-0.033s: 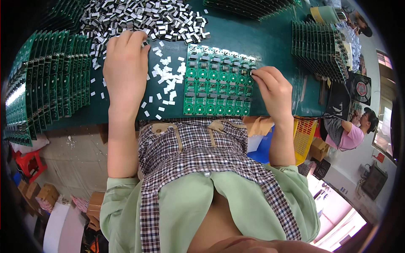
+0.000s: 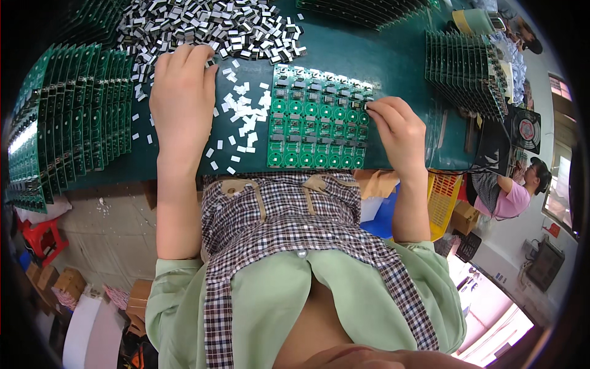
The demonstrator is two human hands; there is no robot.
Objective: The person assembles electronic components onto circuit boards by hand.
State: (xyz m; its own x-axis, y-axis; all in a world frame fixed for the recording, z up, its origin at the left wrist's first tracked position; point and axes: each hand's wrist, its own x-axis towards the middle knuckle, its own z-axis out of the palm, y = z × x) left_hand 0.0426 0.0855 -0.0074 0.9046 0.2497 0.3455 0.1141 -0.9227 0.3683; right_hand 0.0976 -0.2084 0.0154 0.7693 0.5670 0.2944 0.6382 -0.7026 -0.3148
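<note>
My left hand [image 2: 183,101] is at the near edge of a big heap of small display modules [image 2: 246,31], which have black bodies, white faces and thin pins. Between its thumb and index fingertips shows a dark display module [image 2: 211,62]. My right hand [image 2: 398,128] pinches at the right edge of a green circuit board panel [image 2: 319,146], near the end of a row of fitted parts. A tiny light and dark piece shows at those fingertips; its kind is too small to make out. The panel lies flat at the table's near edge, with repeated rows of round and rectangular parts.
Small white rectangular pieces [image 2: 247,117] lie scattered between my left hand and the panel. Green boards stand upright in a row [image 2: 80,117] at the left, another row [image 2: 464,74] at the right. A yellow basket [image 2: 444,203] is below the table; a person in pink [image 2: 511,195] is farther right.
</note>
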